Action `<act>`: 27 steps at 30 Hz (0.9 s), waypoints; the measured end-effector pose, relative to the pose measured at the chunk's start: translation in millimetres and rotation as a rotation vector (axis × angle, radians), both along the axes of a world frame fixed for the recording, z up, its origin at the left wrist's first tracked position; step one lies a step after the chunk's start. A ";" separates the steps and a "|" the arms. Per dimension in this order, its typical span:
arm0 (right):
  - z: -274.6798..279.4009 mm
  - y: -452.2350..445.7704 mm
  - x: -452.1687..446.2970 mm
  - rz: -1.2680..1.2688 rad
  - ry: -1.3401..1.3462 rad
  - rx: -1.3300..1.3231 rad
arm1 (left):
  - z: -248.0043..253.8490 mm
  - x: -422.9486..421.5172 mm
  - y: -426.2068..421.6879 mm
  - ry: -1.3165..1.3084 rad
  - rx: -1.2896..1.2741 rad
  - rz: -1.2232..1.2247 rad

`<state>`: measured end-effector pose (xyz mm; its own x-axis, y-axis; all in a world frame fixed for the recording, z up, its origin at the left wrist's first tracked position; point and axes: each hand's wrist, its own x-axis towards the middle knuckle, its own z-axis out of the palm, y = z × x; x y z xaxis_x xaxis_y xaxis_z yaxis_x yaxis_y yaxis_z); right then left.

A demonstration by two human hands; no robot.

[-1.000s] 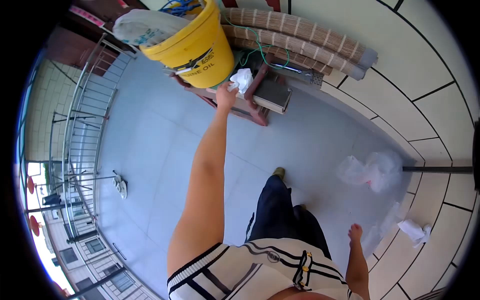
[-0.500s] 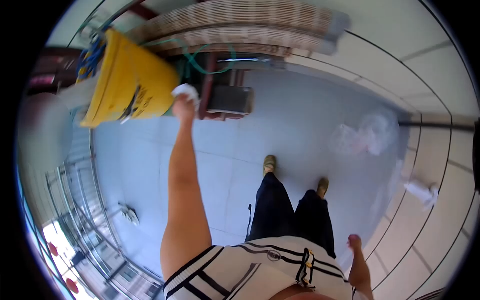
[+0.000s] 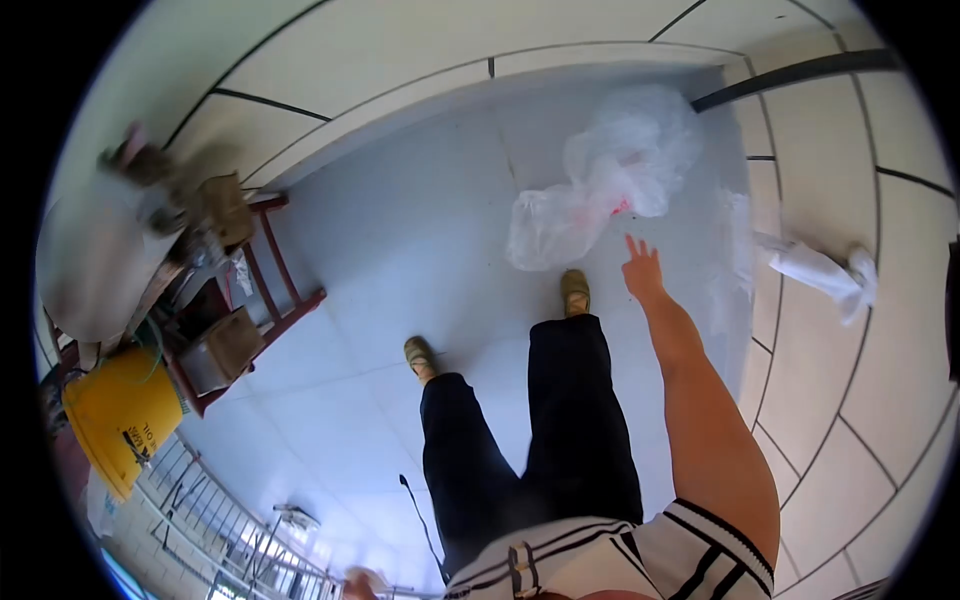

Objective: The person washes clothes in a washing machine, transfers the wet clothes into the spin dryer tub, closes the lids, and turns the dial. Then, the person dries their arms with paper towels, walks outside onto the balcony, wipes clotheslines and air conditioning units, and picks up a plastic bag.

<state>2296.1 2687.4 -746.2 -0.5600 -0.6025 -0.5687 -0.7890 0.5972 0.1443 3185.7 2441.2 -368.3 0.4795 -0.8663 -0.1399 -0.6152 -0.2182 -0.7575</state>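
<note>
My right hand (image 3: 642, 268) reaches forward with its fingers apart and holds nothing. Just ahead of it, clear plastic bags (image 3: 635, 150) with a small red mark lie crumpled on the floor; a small gap separates hand and plastic. At the bottom edge, partly out of view, my left hand (image 3: 358, 585) is closed around a whitish crumpled tissue (image 3: 374, 577), blurred and only partly visible.
A yellow bucket (image 3: 125, 415) stands at the left near a dark red rack (image 3: 277, 325) holding a box (image 3: 225, 352). White cloth or paper (image 3: 815, 275) is by the tiled wall at right. Shoes (image 3: 297, 518) lie near the railing (image 3: 190, 490).
The view has turned right, towards the plastic bags. My left hand has come back from beside the bucket with the tissue, and my right hand has stretched forward and spread its fingers.
</note>
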 end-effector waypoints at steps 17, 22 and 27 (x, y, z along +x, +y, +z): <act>-46.8 -122.0 53.6 0.046 -0.300 -0.129 | 43.8 -165.7 234.8 0.685 -0.256 0.564; 47.6 -147.9 133.9 -0.052 -0.316 -0.408 | 65.3 -69.2 319.1 0.806 -0.359 0.644; 123.2 -174.8 150.1 -0.355 -0.239 -0.536 | 21.0 39.2 403.6 0.788 -0.350 0.690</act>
